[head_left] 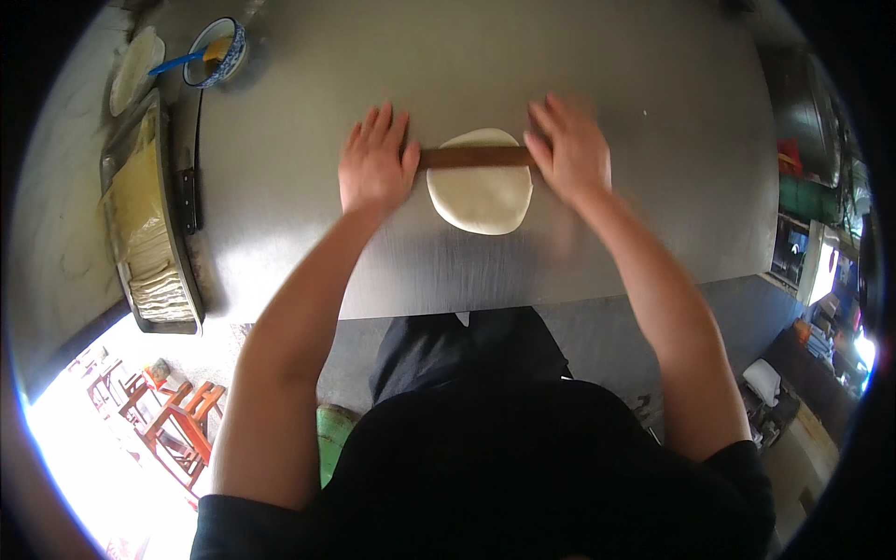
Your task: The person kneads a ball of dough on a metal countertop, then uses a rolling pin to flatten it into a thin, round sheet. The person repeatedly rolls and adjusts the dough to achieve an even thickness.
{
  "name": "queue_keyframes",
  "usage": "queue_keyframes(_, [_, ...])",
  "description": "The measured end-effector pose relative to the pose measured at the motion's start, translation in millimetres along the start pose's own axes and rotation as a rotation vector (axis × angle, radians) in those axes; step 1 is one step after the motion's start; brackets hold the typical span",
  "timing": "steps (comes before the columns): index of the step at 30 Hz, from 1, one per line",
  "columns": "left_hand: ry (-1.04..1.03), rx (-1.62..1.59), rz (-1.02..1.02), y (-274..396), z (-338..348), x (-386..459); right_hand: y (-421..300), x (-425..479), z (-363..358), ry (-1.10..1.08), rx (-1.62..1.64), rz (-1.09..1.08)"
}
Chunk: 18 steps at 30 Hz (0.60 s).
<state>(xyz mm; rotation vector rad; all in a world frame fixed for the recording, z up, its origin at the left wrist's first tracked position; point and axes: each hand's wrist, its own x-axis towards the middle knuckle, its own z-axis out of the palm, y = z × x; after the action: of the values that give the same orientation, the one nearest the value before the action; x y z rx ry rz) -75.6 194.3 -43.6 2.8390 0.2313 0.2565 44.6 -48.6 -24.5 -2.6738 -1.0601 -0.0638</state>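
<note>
A dark wooden rolling pin (478, 157) lies across the upper part of a flat, round sheet of pale dough (481, 199) on a metal worktop (448, 273). At the pin's left end rests my left hand (378, 161), palm down, with its fingers stretched away from me over the pin. My right hand (572, 150) is on the right end in much the same way, somewhat blurred. Both palms hide the pin's ends. The dough lies between my two hands, and its near edge reaches towards my body.
Left on the worktop, a long knife with a black handle (189, 201) lies beside a metal tray (170, 238) of folded dough strips (161, 290) partly under plastic film. Beyond are a blue-and-white bowl (238, 63) with a blue-handled brush (176, 63) and a pale, flat, round item (136, 70).
</note>
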Motion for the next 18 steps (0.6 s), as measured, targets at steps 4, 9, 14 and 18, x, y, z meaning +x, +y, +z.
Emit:
queue_keyframes(4, [-0.021, -0.069, 0.105, 13.9, -18.5, -52.2, -27.1, -80.6, -10.3, 0.009, 0.038, -0.015])
queue_keyframes(9, [-0.080, 0.100, 0.101, 6.0, -3.8, 43.1, 18.5, 1.2, 1.7, 0.051, -0.063, 0.005])
queue_keyframes(14, [-0.037, 0.198, 0.078, 1.1, 4.3, 62.0, 22.7, 21.7, 7.4, 0.034, -0.010, 0.079])
queue_keyframes(18, [-0.070, -0.036, 0.136, 13.9, -10.5, -25.5, -20.8, -72.6, -2.3, -0.010, -0.005, 0.044])
